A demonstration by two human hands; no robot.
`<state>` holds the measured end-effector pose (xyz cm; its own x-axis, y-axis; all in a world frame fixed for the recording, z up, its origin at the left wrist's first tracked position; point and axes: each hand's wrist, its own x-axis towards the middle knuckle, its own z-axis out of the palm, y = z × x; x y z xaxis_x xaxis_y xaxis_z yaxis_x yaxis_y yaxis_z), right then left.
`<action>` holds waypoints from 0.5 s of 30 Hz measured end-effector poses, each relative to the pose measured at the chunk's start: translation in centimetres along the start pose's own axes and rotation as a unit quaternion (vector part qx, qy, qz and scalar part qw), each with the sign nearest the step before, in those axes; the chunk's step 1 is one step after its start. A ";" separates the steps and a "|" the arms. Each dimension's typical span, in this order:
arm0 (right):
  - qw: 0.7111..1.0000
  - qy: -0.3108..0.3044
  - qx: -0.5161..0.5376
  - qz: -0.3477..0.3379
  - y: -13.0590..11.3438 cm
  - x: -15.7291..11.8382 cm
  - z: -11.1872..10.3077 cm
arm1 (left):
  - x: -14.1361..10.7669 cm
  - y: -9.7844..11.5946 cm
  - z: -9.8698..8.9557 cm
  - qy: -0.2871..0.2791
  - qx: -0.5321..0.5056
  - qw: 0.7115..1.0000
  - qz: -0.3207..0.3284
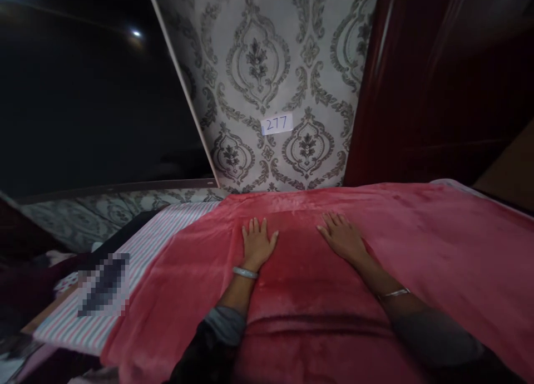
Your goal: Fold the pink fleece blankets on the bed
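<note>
A red plush blanket (438, 245) covers most of the surface in front of me, with a folded section of it lying in the middle. My left hand (257, 244) rests flat on that section, fingers spread, a pale bangle around the wrist. To the right, my right hand (342, 236) also lies palm down on the plush, fingers stretched out and a thin silver bracelet above the wrist. Neither hand grips anything. Creases run across the blanket between my forearms, nearer to me.
Beneath the blanket's left side shows a striped sheet (154, 250), with a blurred-out dark patch on it. A large black screen (100, 94) stands at left. Patterned wallpaper (258, 55) bears a paper label (277, 124) reading 277. Dark red glossy furniture (417, 94) rises at right.
</note>
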<state>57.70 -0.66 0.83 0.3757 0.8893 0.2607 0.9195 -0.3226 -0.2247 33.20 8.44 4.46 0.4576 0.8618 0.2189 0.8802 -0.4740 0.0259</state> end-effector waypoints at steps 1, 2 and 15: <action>1.000 -0.002 0.000 0.000 0.0 0.0 0.0 | -0.1 0.0 0.0 0.002 -0.003 1.000 0.000; 1.000 -0.003 0.000 -0.001 0.0 0.0 0.1 | -0.1 0.0 -0.1 0.004 -0.005 1.000 -0.001; 1.000 0.017 -0.017 -0.015 0.5 0.2 1.0 | -0.1 -0.3 0.0 0.007 -0.021 1.000 -0.007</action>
<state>58.15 -0.27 -0.20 0.3507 0.8875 0.2990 0.9337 -0.3067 -0.1849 32.91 8.48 4.44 0.4432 0.8660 0.2317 0.8803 -0.4692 0.0699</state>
